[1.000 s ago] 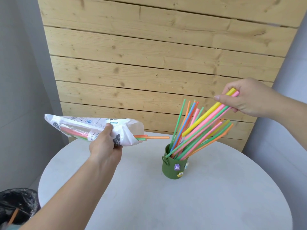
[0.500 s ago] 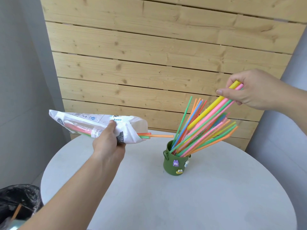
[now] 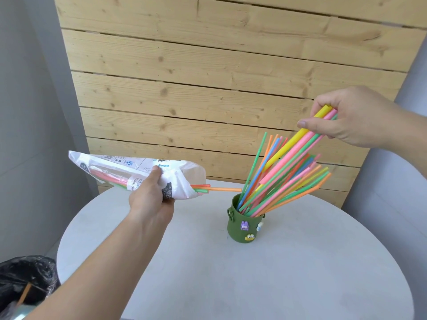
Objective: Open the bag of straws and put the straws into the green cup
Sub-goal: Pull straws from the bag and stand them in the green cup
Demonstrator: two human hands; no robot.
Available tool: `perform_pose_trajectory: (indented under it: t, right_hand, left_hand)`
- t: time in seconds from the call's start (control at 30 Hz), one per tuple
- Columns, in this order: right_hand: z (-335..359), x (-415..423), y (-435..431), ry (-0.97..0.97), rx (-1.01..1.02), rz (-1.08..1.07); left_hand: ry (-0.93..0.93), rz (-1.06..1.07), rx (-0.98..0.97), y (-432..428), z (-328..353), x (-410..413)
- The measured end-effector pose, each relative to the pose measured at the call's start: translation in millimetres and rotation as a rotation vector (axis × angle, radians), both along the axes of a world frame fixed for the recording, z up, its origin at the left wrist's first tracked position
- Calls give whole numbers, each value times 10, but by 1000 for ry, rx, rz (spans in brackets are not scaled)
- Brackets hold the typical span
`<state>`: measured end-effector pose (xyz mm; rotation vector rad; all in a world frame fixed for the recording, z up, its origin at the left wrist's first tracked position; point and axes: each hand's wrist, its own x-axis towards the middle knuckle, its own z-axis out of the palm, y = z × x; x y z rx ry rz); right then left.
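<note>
A green cup (image 3: 240,229) with small stuck-on figures stands on the round white table (image 3: 288,273). Several coloured straws (image 3: 284,181) fan out of it, leaning right. My right hand (image 3: 351,116) pinches the top ends of a yellow, a pink and a green straw whose lower ends reach into the cup. My left hand (image 3: 151,195) grips a white plastic straw bag (image 3: 111,168), held level above the table's left side. The bag's open mouth faces the cup, and a few orange and green straws (image 3: 217,189) stick out of it.
A bin lined with a black bag (image 3: 25,285) stands on the floor at lower left. Behind the table rises a wall of pale wooden planks (image 3: 208,77), with grey walls on both sides.
My right hand has risen a little with its straws still pinched. The left hand and bag hold about the same pose; the view has shifted slightly.
</note>
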<state>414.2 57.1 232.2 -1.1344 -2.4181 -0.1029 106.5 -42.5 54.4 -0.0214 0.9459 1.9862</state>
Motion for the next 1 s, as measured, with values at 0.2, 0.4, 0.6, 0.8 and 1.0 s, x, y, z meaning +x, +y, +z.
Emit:
perform_pose_trajectory:
  t: [0.2, 0.4, 0.6, 0.8, 1.0]
  right_hand:
    - [-112, -93, -96, -75, 75, 39]
    - [-136, -106, -123, -47, 102, 73]
    - [-53, -36, -66, -37, 130, 40]
    - [-36, -10, -50, -8, 119, 55]
    - [-121, -24, -33, -35, 100, 52]
  left_hand:
    - [14, -14, 16, -8, 2, 9]
    - [9, -20, 17, -15, 12, -1]
    - [-5, -21, -3, -1, 3, 8]
    - [5, -26, 6, -17, 8, 7]
    - [11, -31, 12, -19, 8, 6]
